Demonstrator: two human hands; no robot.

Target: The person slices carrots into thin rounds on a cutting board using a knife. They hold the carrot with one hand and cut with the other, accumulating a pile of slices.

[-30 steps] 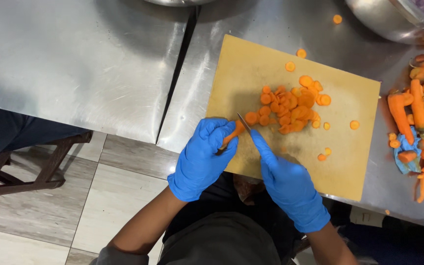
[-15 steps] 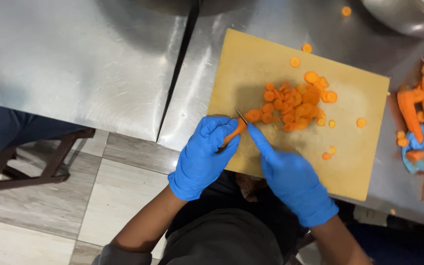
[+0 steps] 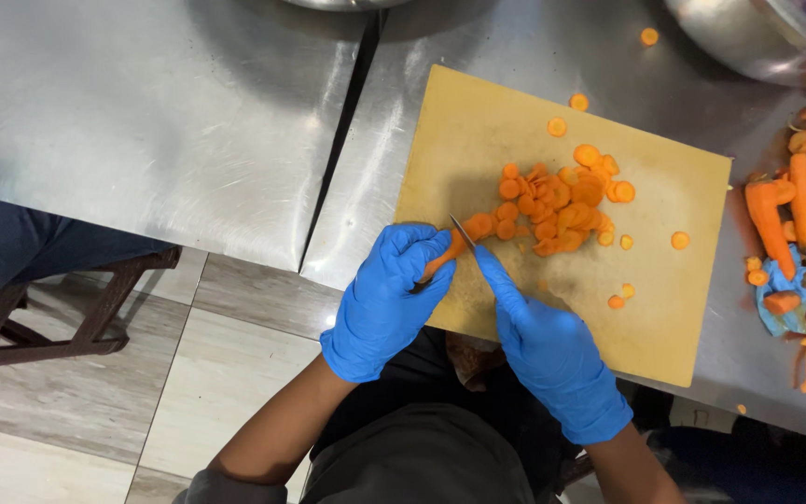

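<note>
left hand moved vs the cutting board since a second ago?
No. The left hand holds the carrot at the same near-left edge of the cutting board.

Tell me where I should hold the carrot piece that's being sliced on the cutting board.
Probably grip the carrot by its uncut end, from the left, as the left hand does. The knife in the right hand meets its right end, toward the slices.

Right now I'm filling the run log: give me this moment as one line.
left hand: holds carrot | right hand: holds knife on carrot | cutting board: pile of slices | whole carrots: right
</note>
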